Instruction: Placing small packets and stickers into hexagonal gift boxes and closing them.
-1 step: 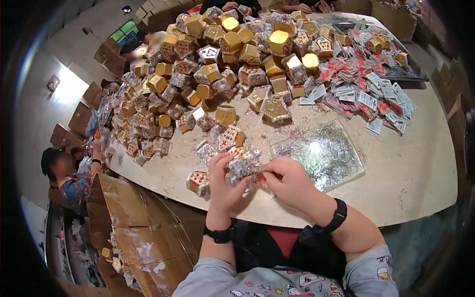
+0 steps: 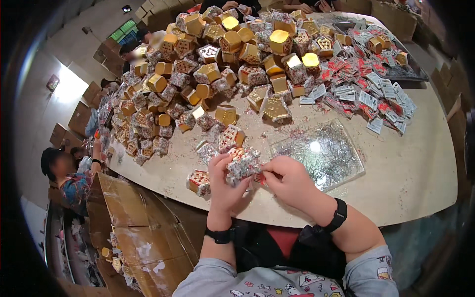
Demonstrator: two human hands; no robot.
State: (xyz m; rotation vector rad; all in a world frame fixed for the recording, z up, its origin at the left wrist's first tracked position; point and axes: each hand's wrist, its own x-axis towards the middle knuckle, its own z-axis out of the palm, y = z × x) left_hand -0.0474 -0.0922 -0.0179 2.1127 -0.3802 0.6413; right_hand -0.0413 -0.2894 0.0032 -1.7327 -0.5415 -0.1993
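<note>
1. Bare tabletop open right of right hand; table edge just below both wrists.
2. Left hand and right hand pinched shut on small red-and-white patterned paper box, long axis roughly level, between them.

This is a small packing workshop for hand assembly. Beyond the fingers, a big heap of little gold and patterned gift boxes covers the bench, with a spread of small printed cards alongside. Flattened cardboard cartons stand left of the fingers, where another worker sits.
</note>
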